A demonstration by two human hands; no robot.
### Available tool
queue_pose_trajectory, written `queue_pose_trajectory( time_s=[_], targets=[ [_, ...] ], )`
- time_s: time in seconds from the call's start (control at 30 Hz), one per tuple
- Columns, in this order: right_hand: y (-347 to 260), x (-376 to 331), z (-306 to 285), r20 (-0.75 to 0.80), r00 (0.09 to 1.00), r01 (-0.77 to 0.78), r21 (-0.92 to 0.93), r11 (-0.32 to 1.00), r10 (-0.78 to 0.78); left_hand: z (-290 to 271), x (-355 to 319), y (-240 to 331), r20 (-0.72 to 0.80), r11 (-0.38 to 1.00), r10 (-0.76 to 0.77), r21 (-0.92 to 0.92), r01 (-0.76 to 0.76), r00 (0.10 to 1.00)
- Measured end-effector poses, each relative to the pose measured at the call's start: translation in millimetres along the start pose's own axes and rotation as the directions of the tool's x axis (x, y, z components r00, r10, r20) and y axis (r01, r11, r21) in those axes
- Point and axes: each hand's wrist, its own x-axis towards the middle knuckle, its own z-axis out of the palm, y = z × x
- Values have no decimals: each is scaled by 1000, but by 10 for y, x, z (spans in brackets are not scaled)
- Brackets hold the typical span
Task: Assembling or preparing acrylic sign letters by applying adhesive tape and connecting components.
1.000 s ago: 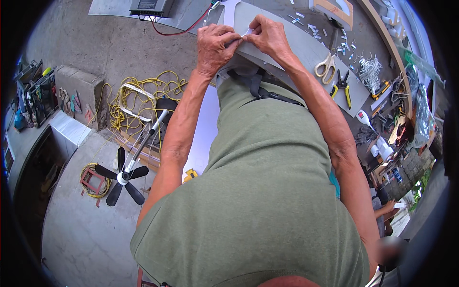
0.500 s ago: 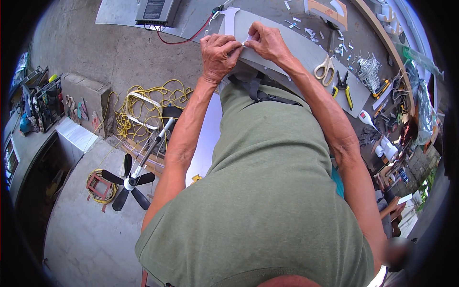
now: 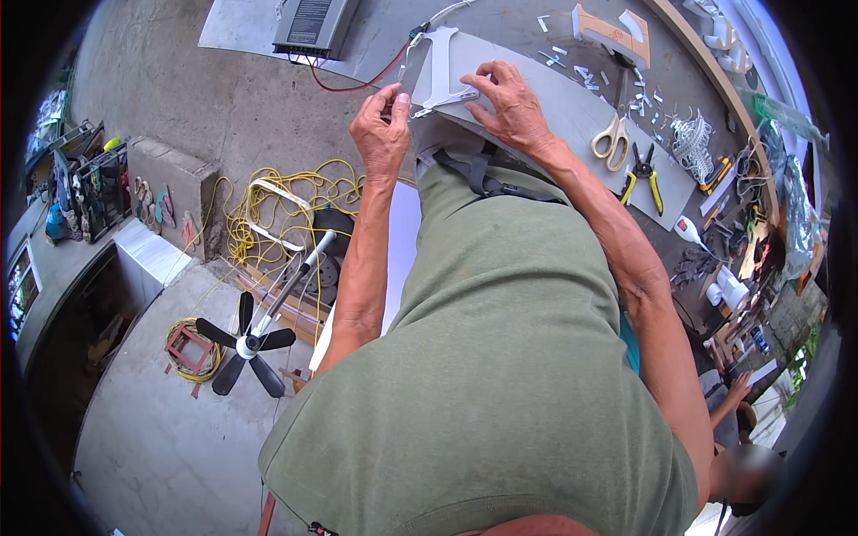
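Observation:
A white I-shaped piece point(image 3: 441, 67) lies on a grey board point(image 3: 527, 76) in front of me, with thin white strip or wire along its edges. My left hand point(image 3: 382, 134) is at its left side, thumb and forefinger closed on what looks like a thin white wire point(image 3: 402, 73); its end is too small to make out. My right hand point(image 3: 511, 107) is over the board with thumb and fingers apart, fingertips close to the piece's lower right arm. Whether they touch it I cannot tell. A red and black cable point(image 3: 344, 89) runs from near the piece to a grey metal box point(image 3: 315, 27).
Scissors point(image 3: 611, 143) and yellow-black wire strippers point(image 3: 643, 179) lie right of my right forearm. Small white scraps point(image 3: 585, 76) are scattered beyond. Yellow rope point(image 3: 259, 210) and a black-bladed fan point(image 3: 246, 346) are at the left. Another person's arm point(image 3: 735, 393) shows at the lower right.
My hands were together, pinching something thin and white between them. Now they have moved apart, the right one with its fingers spread, and the white piece shows more fully.

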Motion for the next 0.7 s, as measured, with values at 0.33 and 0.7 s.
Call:
queue_pose_trajectory(
  time_s=[0.33,0.7],
  targets=[
    [336,-69,-143,-15,992,116,-249,962,-123,8,-28,18,63,999,-39,-10,39,997],
    [599,-289,-470,-157,987,-54,-196,979,23,429,-45,410,367,947,289,28,-321,884]
  ],
)
